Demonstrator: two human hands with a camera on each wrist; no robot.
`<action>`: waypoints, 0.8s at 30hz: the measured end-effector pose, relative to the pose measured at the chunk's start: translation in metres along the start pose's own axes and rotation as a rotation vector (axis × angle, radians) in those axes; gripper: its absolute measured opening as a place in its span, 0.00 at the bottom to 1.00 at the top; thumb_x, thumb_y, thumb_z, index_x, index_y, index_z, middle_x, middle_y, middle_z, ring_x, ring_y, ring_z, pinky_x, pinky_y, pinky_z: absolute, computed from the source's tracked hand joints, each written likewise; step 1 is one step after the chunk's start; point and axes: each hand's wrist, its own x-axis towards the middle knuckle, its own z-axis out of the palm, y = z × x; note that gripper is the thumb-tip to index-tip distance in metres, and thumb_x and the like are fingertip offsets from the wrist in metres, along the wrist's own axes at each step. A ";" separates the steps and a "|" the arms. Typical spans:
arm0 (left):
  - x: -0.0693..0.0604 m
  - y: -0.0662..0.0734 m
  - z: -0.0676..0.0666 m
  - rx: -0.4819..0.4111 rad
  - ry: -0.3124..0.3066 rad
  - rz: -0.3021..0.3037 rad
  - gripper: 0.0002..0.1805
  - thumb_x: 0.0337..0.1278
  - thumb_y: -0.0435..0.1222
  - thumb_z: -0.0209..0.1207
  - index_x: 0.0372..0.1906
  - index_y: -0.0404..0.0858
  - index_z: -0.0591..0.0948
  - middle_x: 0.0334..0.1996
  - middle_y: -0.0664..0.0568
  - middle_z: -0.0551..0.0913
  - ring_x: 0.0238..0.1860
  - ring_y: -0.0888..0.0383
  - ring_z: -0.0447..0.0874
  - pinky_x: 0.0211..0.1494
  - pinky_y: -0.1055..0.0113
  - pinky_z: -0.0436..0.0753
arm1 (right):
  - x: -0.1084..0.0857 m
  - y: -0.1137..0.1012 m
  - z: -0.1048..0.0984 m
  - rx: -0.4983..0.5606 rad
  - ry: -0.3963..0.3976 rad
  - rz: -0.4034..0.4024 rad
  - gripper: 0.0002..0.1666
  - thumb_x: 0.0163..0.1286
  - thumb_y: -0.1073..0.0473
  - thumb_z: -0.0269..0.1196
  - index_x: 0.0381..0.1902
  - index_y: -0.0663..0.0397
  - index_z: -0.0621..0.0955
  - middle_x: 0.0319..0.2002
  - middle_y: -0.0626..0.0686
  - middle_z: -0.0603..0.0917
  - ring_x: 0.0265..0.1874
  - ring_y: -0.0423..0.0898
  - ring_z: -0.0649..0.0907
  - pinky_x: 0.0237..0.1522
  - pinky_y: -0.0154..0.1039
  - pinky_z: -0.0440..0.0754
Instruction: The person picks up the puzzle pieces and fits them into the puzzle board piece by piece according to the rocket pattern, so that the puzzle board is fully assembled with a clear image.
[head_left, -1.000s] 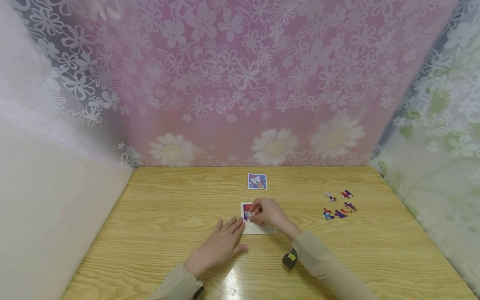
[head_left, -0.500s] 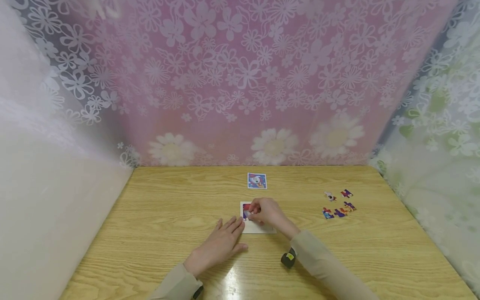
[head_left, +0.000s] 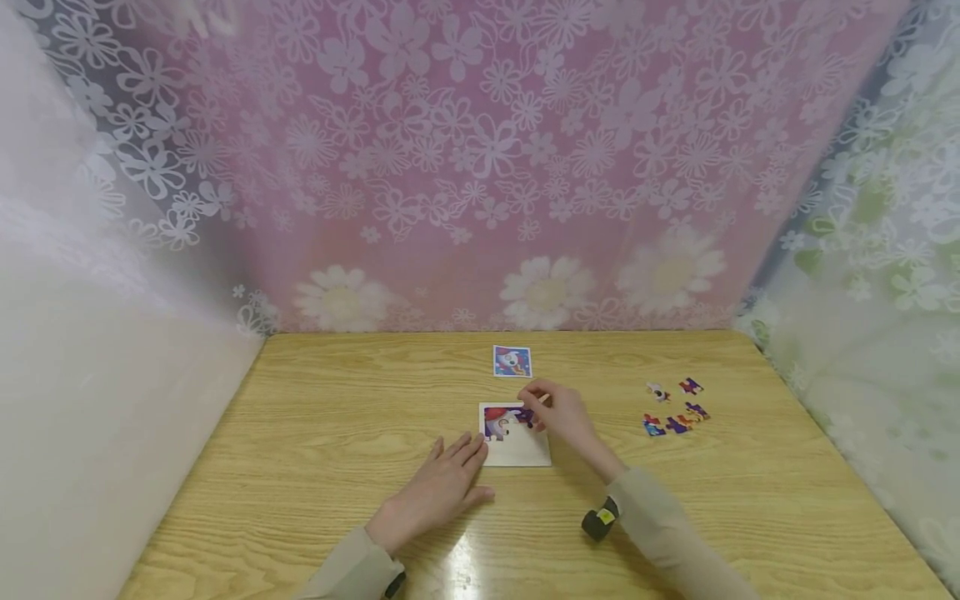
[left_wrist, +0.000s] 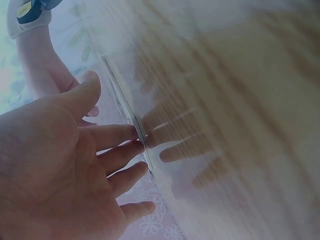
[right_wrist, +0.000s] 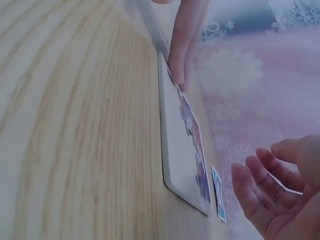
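A white puzzle board [head_left: 517, 454] lies flat on the table, with joined jigsaw pieces [head_left: 495, 423] along its upper and left sides. My left hand [head_left: 437, 483] rests on the table with fingers extended, its fingertips touching the board's left edge, also visible in the left wrist view. Over the board's upper right corner hovers my right hand [head_left: 562, 417]. In the right wrist view, the right fingers [right_wrist: 274, 190] bend loosely and hold nothing. The fitted pieces form part of a white cartoon animal on red and purple.
A small picture card [head_left: 512, 362] of a white animal lies behind the board. Several loose jigsaw pieces [head_left: 677, 425] are scattered on the table to the right. Flowered curtains [head_left: 480, 167] stand at the back and sides.
My right hand has lifted from the pieces and shifted right, uncovering the joined pieces at the board's upper side. My left hand stays in place.
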 end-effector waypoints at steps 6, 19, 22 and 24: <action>0.000 -0.001 0.001 -0.006 -0.007 -0.006 0.38 0.75 0.54 0.51 0.76 0.33 0.64 0.78 0.42 0.59 0.78 0.43 0.56 0.77 0.39 0.56 | -0.001 0.010 -0.019 0.059 0.064 -0.016 0.15 0.77 0.55 0.61 0.46 0.62 0.85 0.39 0.64 0.87 0.31 0.58 0.87 0.31 0.48 0.89; -0.003 0.004 -0.007 -0.035 -0.028 -0.022 0.37 0.75 0.53 0.51 0.76 0.33 0.64 0.78 0.42 0.59 0.79 0.43 0.55 0.78 0.39 0.55 | -0.009 0.047 -0.083 -0.083 0.149 -0.074 0.21 0.80 0.51 0.56 0.57 0.60 0.84 0.51 0.64 0.87 0.47 0.62 0.86 0.45 0.54 0.87; -0.003 0.004 -0.006 -0.040 -0.030 -0.019 0.38 0.75 0.53 0.51 0.77 0.33 0.63 0.78 0.43 0.59 0.79 0.44 0.55 0.78 0.39 0.55 | -0.013 0.056 -0.100 -0.150 0.165 -0.082 0.21 0.81 0.51 0.55 0.59 0.60 0.83 0.54 0.64 0.85 0.50 0.62 0.85 0.49 0.56 0.86; -0.003 0.003 -0.005 -0.045 -0.031 -0.016 0.38 0.75 0.53 0.51 0.77 0.33 0.63 0.79 0.43 0.58 0.79 0.44 0.55 0.78 0.39 0.55 | -0.016 0.063 -0.111 -0.195 0.178 -0.082 0.21 0.80 0.51 0.56 0.60 0.60 0.82 0.55 0.63 0.85 0.51 0.62 0.84 0.51 0.58 0.85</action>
